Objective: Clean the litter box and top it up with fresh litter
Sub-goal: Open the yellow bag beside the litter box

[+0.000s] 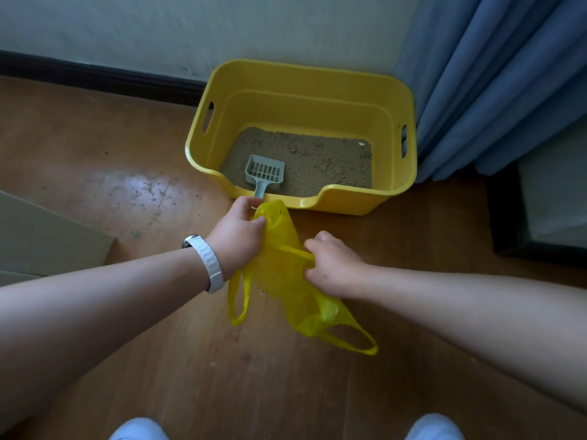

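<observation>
Litter box [349, 198] sits at twelve o'clock with the scoop [265, 173] in it, while my left hand [236, 231] and right hand [333, 265] both grip the bag [282, 274], which I judge needs opening before scooping.

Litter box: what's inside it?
Tan litter covers the floor of the box; a grey scoop lies on it, near left. The near wall hides the litter's front edge.

Scuffed wooden floor [127, 154] with the yellow litter box [349, 203] sitting against the wall [158, 33], flat cardboard [47, 239] off left.
</observation>
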Tool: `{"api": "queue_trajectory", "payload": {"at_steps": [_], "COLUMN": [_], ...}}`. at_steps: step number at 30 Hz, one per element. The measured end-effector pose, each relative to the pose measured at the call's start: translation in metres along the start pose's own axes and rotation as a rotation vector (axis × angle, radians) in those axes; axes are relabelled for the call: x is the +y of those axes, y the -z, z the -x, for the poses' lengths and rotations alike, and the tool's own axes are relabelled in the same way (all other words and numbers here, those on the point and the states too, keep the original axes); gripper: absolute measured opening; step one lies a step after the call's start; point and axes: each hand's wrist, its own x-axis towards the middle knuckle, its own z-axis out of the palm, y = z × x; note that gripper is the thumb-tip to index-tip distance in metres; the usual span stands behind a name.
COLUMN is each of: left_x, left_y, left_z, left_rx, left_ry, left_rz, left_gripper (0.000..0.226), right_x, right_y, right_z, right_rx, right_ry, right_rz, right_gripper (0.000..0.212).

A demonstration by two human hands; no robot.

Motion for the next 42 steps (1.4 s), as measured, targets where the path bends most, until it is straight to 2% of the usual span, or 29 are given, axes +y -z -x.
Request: {"api": "queue_trajectory", "payload": {"at_steps": [2,4,5,7,9,11,14,16,18,22,26,31,33,35,37,38,40,42], "left_x": [0.002,0.003,0.003,0.003,-0.001,-0.005,-0.008,-0.007,-0.004,-0.002,-0.003,-0.002,-0.003,-0.006,-0.011,-0.013,-0.014,-0.011], "left_y": [0.003,0.007,0.009,0.009,0.009,0.010,0.011,0.009,0.004,-0.001,0.001,0.001,0.006,0.014,0.019,0.020,0.019,0.014], "left_z": [0.007,0.013,0.014,0.012,0.004,-0.001,-0.003,-0.001,0.002,0.001,-0.001,0.006,0.009,0.009,0.003,-0.002,-0.008,-0.011], "left_rx": [-0.011,-0.072,-0.107,-0.125,-0.086,-0.042,0.019,0.059,0.093,0.116,0.153,0.163,0.074,-0.033,-0.034,0.000,0.075,0.128], "left_ry": [-0.164,-0.364,-0.408,-0.373,-0.317,-0.318,-0.294,-0.241,-0.178,-0.108,-0.088,-0.186,-0.289,-0.342,-0.329,-0.313,-0.290,-0.265], "left_rz": [-0.066,-0.314,-0.489,-0.827,-0.973,-0.958,-0.824,-0.649,-0.457,-0.145,0.012,-0.132,-0.278,-0.499,-0.712,-0.769,-0.789,-0.715], "left_gripper": [0.045,0.073,0.083,0.078,0.047,0.026,0.028,0.020,0.014,0.012,0.017,0.010,0.031,0.061,0.077,0.073,0.045,0.019], "right_x": [0.008,0.017,0.021,0.030,0.035,0.038,0.045,0.052,0.060,0.063,0.055,0.052,0.056,0.059,0.064,0.066,0.067,0.066], "right_y": [0.005,0.017,0.024,0.038,0.048,0.054,0.054,0.051,0.048,0.045,0.043,0.048,0.054,0.061,0.068,0.072,0.078,0.077], "right_z": [-0.001,-0.005,-0.007,-0.011,-0.011,-0.007,-0.001,0.001,0.000,-0.005,-0.002,-0.001,-0.002,0.000,0.004,0.008,0.014,0.016], "right_rx": [0.025,0.089,0.132,0.209,0.243,0.233,0.210,0.232,0.254,0.306,0.401,0.443,0.448,0.446,0.412,0.374,0.285,0.242], "right_ry": [-0.022,-0.077,-0.110,-0.155,-0.156,-0.126,-0.077,-0.097,-0.161,-0.241,-0.262,-0.310,-0.329,-0.326,-0.272,-0.219,-0.124,-0.127], "right_rz": [-0.084,-0.186,-0.222,-0.261,-0.250,-0.165,-0.011,-0.016,-0.103,-0.389,-0.641,-0.862,-0.891,-0.880,-0.769,-0.649,-0.370,-0.209], "right_gripper": [0.007,0.008,0.009,0.010,0.012,0.015,0.016,0.017,0.020,0.013,0.017,0.020,0.021,0.015,0.005,0.005,0.023,0.035]}}
